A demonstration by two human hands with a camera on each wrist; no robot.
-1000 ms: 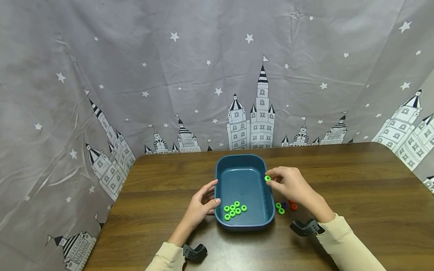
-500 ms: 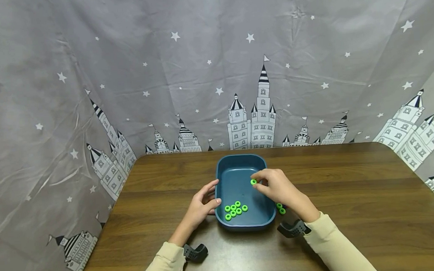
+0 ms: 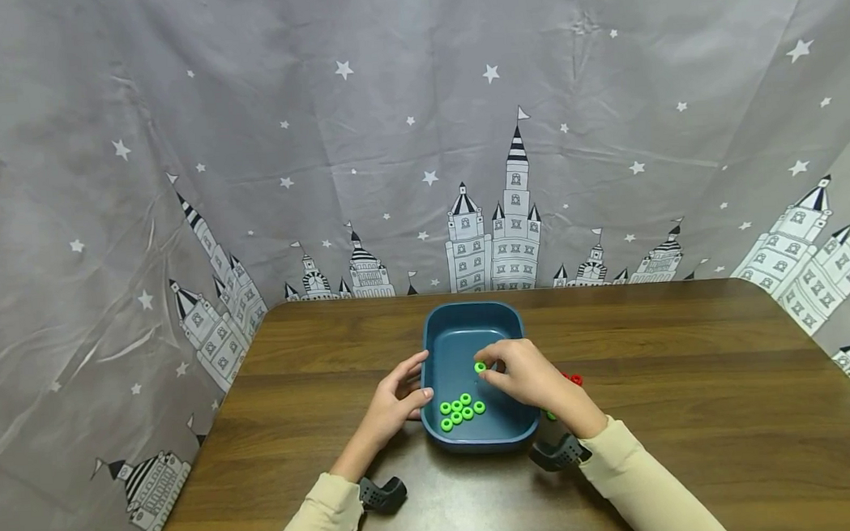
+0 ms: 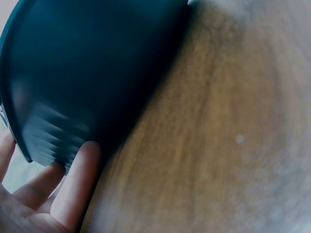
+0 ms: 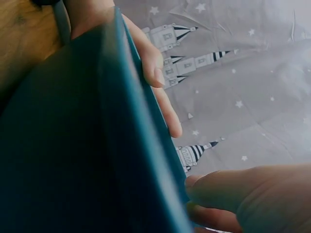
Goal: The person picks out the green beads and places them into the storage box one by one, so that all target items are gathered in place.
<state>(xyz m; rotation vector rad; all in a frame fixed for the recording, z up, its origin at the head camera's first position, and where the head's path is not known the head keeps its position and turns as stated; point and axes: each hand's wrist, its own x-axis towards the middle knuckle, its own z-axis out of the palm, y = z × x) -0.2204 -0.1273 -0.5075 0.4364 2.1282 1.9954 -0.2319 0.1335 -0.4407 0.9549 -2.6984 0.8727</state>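
1. Right hand (image 3: 525, 377) over the blue tray (image 3: 472, 437), fingertips pinching a green ring (image 3: 480, 367) above the tray floor.
2. Left hand (image 3: 392, 404) resting on the tray's left wall, fingers loosely spread, clasping nothing; palm side hidden.
3. Seven green rings (image 3: 459, 410) clustered in the tray's near-left corner.
4. Red ring (image 3: 575, 380) and another green one (image 3: 550, 414) on the table (image 3: 696, 395) right of the tray, mostly hidden behind the right wrist.
5. Wrist views blurred, filled by tray wall; no rings discernible.

Smooth plastic tray (image 3: 472, 319) sits on glossy wood-grain table (image 3: 695, 379), creased cloth backdrop (image 3: 385, 97) behind.
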